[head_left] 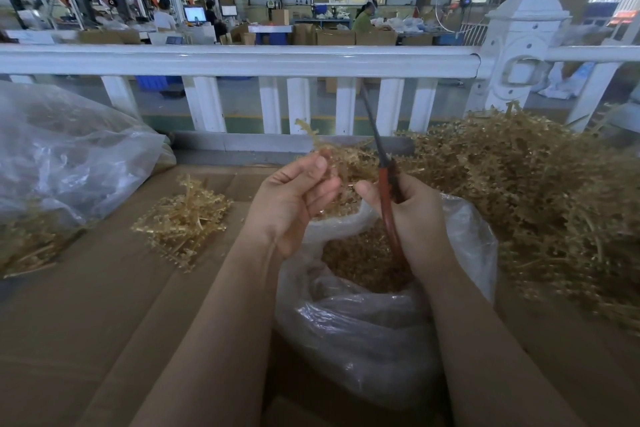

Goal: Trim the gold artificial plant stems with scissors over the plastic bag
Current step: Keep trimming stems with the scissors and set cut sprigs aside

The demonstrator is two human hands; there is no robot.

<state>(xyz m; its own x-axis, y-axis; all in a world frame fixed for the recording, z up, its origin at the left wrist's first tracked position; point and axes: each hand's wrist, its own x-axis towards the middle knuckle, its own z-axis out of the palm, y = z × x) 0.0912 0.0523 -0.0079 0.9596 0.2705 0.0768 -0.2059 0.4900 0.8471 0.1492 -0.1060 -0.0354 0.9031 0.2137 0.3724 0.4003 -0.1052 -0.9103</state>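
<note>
My right hand grips the scissors by the red handles, frame center; long axis near upright, blades pointing up & slightly left, across the white railing. Can't tell if blades are parted. My left hand, fingers curled, pinches a gold stem, tip pointing up-left. Both sit above the open plastic bag, lower center, w/ gold trimmings inside. Big gold pile at right, small bunch left of center, another clear bag at left. Surface is brown cardboard; workshop w/ boxes & people behind.
</note>
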